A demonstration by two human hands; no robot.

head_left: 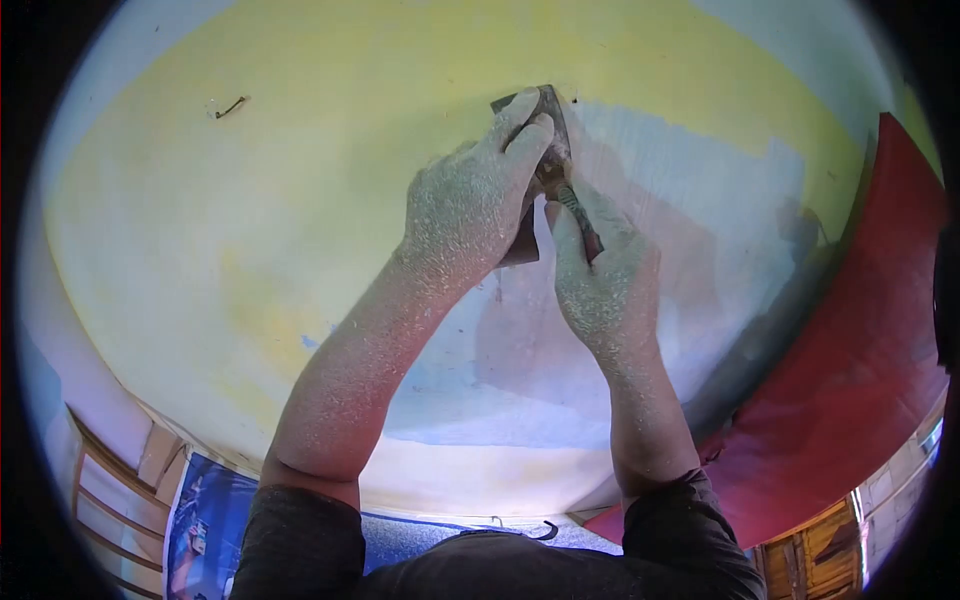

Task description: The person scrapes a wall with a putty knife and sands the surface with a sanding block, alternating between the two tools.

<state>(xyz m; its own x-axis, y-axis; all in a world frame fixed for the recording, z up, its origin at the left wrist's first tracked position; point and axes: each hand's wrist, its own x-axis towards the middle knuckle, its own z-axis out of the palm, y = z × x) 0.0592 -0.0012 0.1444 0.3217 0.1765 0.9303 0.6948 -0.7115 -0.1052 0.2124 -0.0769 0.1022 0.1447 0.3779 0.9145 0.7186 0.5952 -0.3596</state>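
My right hand (606, 275) is closed round the handle of a putty knife (556, 140), whose blade points up the wall. Dust or dried filler coats both hands. My left hand (465, 200) is closed, its thumb and a finger lying over the knife's blade. Below the left palm sticks out the lower part of a dark flat plate (523, 246); the palm hides the rest, and this hand seems to grip it. Both tools are in front of a yellow painted wall (330, 150), near a pale bluish-white patch (660, 160).
A bent hook (230, 107) juts from the wall at upper left. At right a large red panel (840, 380) curves along the wall. Low left are a blue printed sheet (208, 520) and wooden slats (115, 505); wooden boards (815, 550) show at lower right.
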